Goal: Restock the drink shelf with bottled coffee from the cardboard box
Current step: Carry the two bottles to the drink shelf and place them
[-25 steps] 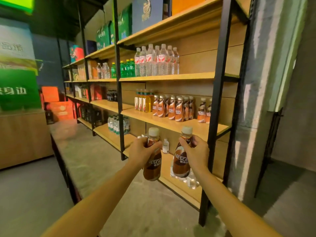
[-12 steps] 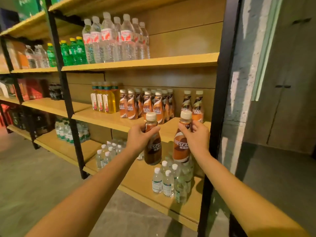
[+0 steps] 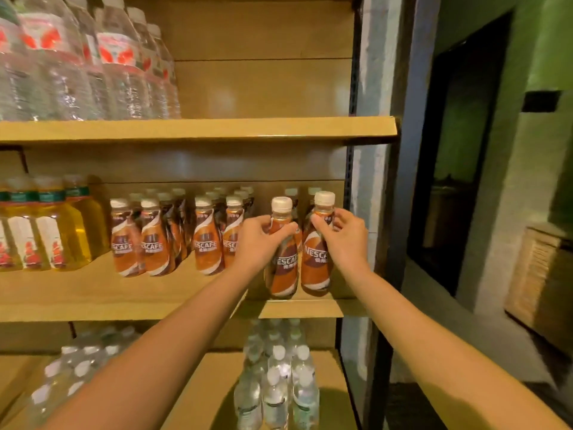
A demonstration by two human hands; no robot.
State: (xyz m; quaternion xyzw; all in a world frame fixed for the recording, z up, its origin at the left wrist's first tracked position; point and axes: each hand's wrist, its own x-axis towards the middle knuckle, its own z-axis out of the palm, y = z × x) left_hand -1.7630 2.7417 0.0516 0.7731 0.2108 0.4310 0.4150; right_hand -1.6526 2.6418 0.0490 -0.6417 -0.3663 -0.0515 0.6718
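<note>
Left hand (image 3: 258, 241): fingers curled round the neck of a coffee bottle (image 3: 282, 256).
Right hand (image 3: 347, 237): fingers pinched the second bottle (image 3: 317, 259).
Bottles: upright at the shelf (image 3: 130, 301) front edge.

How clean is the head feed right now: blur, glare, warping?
Head view: left hand, right hand and their two coffee bottles look fairly sharp; large water bottles top left are motion-smeared; warm, dim light with soft glare on the back panel; the wide lens tilts the black post.
</note>
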